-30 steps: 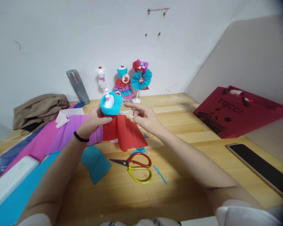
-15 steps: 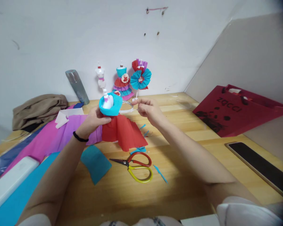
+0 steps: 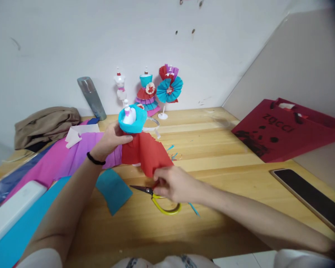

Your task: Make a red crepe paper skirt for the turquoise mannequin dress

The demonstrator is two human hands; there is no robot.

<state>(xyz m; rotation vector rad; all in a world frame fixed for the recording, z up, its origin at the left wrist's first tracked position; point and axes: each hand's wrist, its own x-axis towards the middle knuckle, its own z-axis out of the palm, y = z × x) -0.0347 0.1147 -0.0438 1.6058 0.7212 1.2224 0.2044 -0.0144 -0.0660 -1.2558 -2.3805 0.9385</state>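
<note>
Head view. Left hand holds a small white, glossy dress form up, left of centre, above the table; thumb lies below the form's turquoise crepe-paper band, the other fingers mostly hidden behind. The band stands loosely around the torso.

Handling, judged: form light, hard and rather slippery; band soft, easily creased or torn. Best hold is low on the body, lightly, clear of the band's upper edge.

Right hand, nearer and to the right, is at the metal scissors with red and yellow loop handles. Its fingers curl over the red loop; whether they pinch it, cannot tell. Scissors look stiff and heavier than the form; take by the loops, as the blades point left, toward a flat turquoise crepe-paper piece. Red crepe paper just beyond: limp, tears easily.
</note>
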